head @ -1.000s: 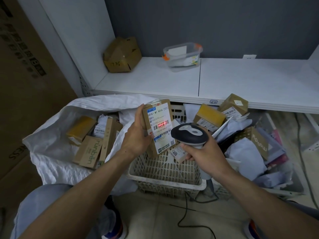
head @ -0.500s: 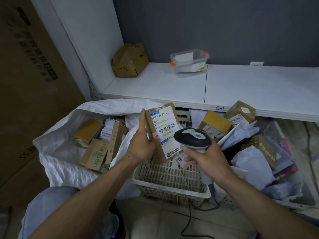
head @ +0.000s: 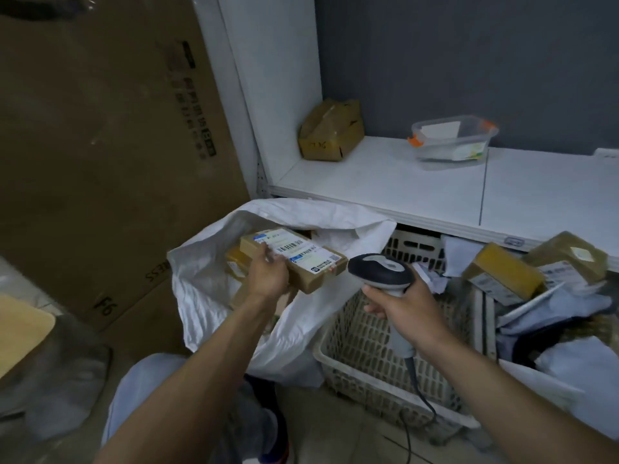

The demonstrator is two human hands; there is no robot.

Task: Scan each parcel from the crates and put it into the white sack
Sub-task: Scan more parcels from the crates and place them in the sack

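While our left hand [head: 268,277] clamps the flat brown cardboard parcel [head: 294,259] over the crumpled white woven sack [head: 214,286], our right hand [head: 407,304] grips the grey handheld scanner [head: 380,271] (looks light and stiff, so pinching its edges should do).

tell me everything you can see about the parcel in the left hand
The parcel is a flat, oblong brown cardboard box with a white shipping label, barcode and blue strips on its top face. It lies nearly level, label up, held at its near edge by the left hand, above the open mouth of the white sack.
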